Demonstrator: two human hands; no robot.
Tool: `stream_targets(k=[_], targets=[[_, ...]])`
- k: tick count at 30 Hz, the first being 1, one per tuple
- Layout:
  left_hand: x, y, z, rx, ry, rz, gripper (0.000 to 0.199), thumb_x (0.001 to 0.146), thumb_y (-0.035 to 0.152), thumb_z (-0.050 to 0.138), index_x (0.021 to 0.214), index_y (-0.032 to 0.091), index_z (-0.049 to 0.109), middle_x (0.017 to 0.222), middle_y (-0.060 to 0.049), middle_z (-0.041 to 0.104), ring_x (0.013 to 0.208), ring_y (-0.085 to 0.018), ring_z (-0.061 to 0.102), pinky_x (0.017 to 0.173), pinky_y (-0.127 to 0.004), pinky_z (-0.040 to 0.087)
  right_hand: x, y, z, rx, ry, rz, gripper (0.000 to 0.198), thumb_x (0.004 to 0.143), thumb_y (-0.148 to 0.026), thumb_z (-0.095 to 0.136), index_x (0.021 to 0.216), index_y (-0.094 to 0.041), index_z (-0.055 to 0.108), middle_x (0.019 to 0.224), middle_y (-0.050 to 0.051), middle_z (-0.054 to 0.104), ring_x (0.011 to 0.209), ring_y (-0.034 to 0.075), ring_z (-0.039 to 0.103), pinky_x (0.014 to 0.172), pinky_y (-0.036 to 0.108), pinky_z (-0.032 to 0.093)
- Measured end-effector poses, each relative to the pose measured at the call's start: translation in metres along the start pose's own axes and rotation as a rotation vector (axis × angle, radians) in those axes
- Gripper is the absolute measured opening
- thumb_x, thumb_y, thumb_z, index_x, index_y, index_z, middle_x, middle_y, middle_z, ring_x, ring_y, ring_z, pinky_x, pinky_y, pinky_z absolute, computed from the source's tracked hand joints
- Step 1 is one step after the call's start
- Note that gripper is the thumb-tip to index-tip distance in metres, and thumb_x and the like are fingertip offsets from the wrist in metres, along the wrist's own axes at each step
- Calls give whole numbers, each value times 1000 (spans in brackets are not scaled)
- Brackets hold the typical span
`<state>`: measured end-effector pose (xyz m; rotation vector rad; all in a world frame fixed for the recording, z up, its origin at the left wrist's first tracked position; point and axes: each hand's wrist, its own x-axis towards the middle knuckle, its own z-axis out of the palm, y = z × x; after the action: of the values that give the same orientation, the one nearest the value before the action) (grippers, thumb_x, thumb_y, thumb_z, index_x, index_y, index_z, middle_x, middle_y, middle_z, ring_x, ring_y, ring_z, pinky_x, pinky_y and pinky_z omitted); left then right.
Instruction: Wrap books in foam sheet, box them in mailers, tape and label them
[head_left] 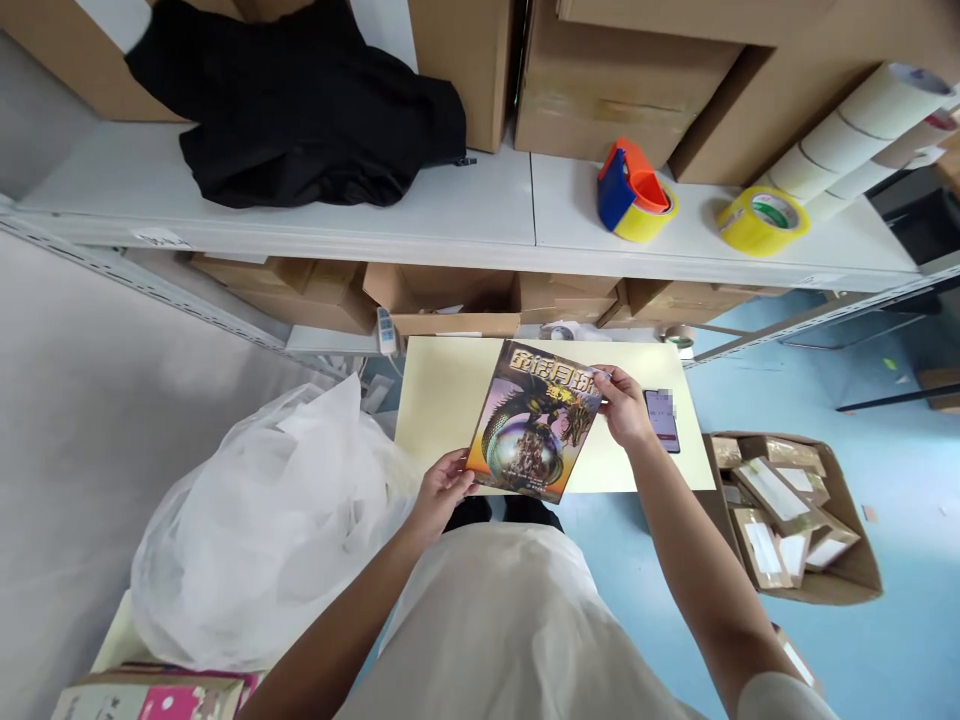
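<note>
Between my hands is a book [531, 420] with a dark, colourful cover: a dragon curled around a glassy globe, under large Chinese characters. It is tilted a little and held over the pale yellow table [433, 390]. My left hand [444, 488] grips its lower left corner, thumb on top. On the upper right edge my right hand [622, 402] pinches the cover side, with the other fingers behind. A phone [662, 420] with a lit screen lies on the table just right of my right hand.
A bulging white plastic bag [277, 530] stands at the left. Above the table runs a grey shelf [495, 215] bearing black cloth [300, 105], a tape dispenser [636, 192] and a yellow tape roll [763, 220]. A carton [862, 570] of small parcels sits on the floor at right.
</note>
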<state>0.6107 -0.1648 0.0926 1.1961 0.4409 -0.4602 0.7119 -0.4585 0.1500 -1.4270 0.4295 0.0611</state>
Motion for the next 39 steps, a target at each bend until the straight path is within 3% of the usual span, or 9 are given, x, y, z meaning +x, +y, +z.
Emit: stream_targets(k=[6, 11, 15, 21, 25, 27, 29, 34, 39], targets=[[8, 5, 4, -129, 52, 48, 47, 61, 40, 81, 98, 20, 60, 85, -1, 69, 76, -13, 64, 77, -31, 52, 9, -11, -26, -87, -194, 3, 49, 73, -41, 67, 120, -32, 56, 81, -4, 64, 70, 13, 61, 61, 28, 55], [14, 8, 12, -261, 62, 81, 44, 61, 38, 82, 95, 19, 63, 82, 0, 68, 69, -11, 62, 69, -27, 51, 25, -38, -49, -252, -525, 7, 45, 72, -32, 66, 117, -27, 63, 107, 3, 67, 90, 20, 65, 82, 39, 54], [15, 14, 20, -329, 90, 70, 43, 59, 36, 83, 94, 18, 65, 81, -2, 69, 69, -12, 62, 68, -26, 49, 37, -57, -55, -446, -730, -213, 43, 75, -34, 70, 116, -24, 62, 114, 7, 66, 92, 20, 65, 87, 40, 53], [10, 8, 39, -267, 107, 30, 45, 62, 42, 81, 98, 21, 66, 91, -4, 69, 83, -16, 63, 73, -30, 49, 50, -70, -43, -649, -654, -666, 30, 73, -42, 74, 97, -25, 70, 112, 9, 63, 111, 26, 56, 98, 43, 45], [5, -3, 46, -187, -15, 30, 57, 70, 68, 61, 104, 23, 66, 112, -10, 67, 112, -27, 57, 89, -41, 46, 51, -70, -33, -531, -738, -538, 28, 79, -44, 66, 98, -23, 67, 93, 6, 68, 86, 21, 64, 77, 35, 53], [2, -2, 44, -130, -77, 149, 68, 70, 77, 50, 107, 22, 65, 115, -12, 66, 117, -30, 55, 94, -45, 43, 51, -70, -29, -524, -744, -509, 28, 79, -43, 66, 96, -22, 68, 86, 4, 67, 78, 19, 63, 71, 32, 52], [-1, 5, 41, 34, -101, 314, 69, 65, 70, 62, 113, 20, 62, 117, -13, 65, 115, -30, 56, 97, -43, 43, 51, -70, -24, -534, -746, -504, 27, 79, -42, 67, 95, -21, 68, 86, 3, 67, 78, 19, 62, 72, 32, 51], [-3, 22, 39, 437, 137, 460, 52, 67, 44, 74, 111, 19, 62, 104, -8, 70, 95, -23, 65, 87, -33, 51, 46, -74, -4, -508, -661, -459, 32, 77, -43, 67, 100, -20, 69, 87, 3, 70, 80, 20, 64, 75, 33, 50], [-1, 24, 42, 205, 218, 418, 46, 70, 49, 70, 103, 17, 61, 92, -5, 69, 78, -17, 66, 73, -29, 54, 39, -87, 0, -409, -695, -294, 47, 71, -46, 73, 109, -19, 66, 89, 4, 72, 79, 21, 66, 73, 33, 52]])
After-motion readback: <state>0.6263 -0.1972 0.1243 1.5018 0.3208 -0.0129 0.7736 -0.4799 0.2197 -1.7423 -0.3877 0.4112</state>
